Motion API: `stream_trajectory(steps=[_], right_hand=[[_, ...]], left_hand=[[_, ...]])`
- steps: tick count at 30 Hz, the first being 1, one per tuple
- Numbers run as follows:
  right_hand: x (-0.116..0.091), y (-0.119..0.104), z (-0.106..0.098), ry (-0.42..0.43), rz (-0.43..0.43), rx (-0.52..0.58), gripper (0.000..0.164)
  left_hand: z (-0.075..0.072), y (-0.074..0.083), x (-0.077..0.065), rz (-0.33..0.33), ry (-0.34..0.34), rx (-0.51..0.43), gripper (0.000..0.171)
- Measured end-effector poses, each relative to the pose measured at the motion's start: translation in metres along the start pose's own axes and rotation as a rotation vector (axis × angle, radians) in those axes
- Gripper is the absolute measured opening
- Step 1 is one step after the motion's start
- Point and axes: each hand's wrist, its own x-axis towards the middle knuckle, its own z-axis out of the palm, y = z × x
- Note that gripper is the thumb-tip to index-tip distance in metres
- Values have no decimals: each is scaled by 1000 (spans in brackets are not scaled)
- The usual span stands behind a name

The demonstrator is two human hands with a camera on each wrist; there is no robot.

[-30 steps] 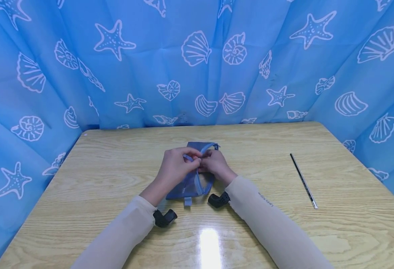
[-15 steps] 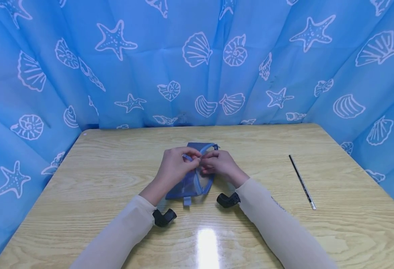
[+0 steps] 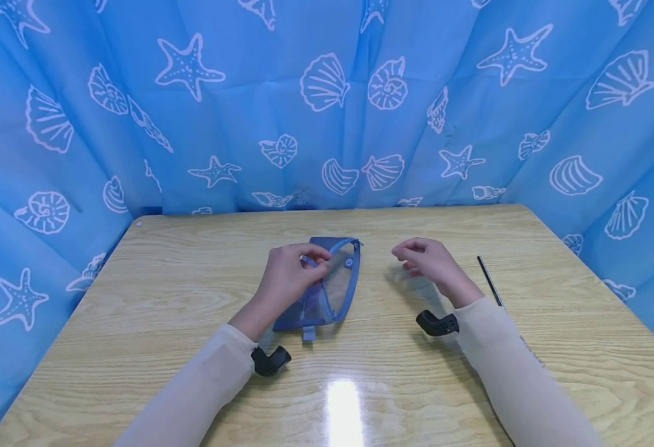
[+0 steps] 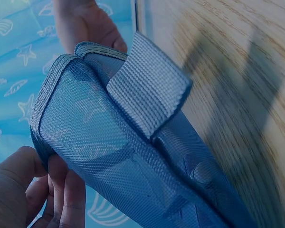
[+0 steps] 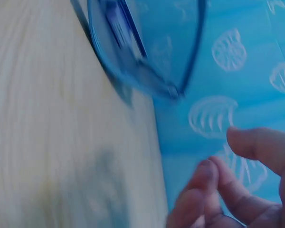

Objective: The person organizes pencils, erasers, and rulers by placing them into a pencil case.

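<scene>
A blue mesh zip pouch (image 3: 298,315) lies on the table with its zipped mouth spread wide toward the right. My left hand (image 3: 289,273) pinches the near edge of that mouth between thumb and fingers. The left wrist view shows the grip at the pouch's zipper border (image 4: 46,104), with a woven tab (image 4: 149,85) sticking out at the end. Through the opening, a bluish-purple strip (image 5: 118,21) shows inside. My right hand (image 3: 430,264) hovers to the right of the pouch, fingers loosely curled and holding nothing; its thumb (image 5: 256,145) stands apart from the fingertips.
A thin dark pencil (image 3: 489,279) lies on the wooden table (image 3: 193,261) at the right, its near end hidden by my right sleeve (image 3: 522,366). A blue curtain (image 3: 237,112) with shell prints hangs along the back and sides.
My right hand has let go of the pouch's mouth and moved right toward the pencil. The left hand keeps its pinch, and the pouch stays in place with its mouth now fully visible.
</scene>
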Motion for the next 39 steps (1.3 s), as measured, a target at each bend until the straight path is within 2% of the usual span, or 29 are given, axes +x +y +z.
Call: stream_trajectory(steps=[3, 10, 14, 18, 21, 27, 30, 34, 39], right_hand=[[-5, 6, -19, -18, 21, -46, 50], [-13, 20, -54, -1, 35, -132, 60], [-15, 29, -68, 73, 31, -292, 60], [-16, 40, -80, 160, 72, -465, 54], [-16, 48, -88, 193, 104, -509, 52], [-17, 64, -102, 232, 148, -510, 50], [-19, 69, -108, 223, 176, -525, 47], [-21, 70, -117, 157, 200, -557, 31], [-22, 67, -124, 53, 237, -570, 31]], left_hand=[[0, -1, 0, 2, -2, -1, 10], [1, -2, 0, -11, -1, -5, 10], [1, -2, -1, -25, -4, -7, 10], [1, -1, -2, -24, -7, -12, 10], [1, -1, -2, -19, -6, -14, 10], [0, -2, -1, -18, -8, -16, 10], [0, -2, -1, -22, -10, -18, 10], [-1, -1, -1, -18, -10, -18, 10], [-2, 0, -1, -14, -12, -16, 10]])
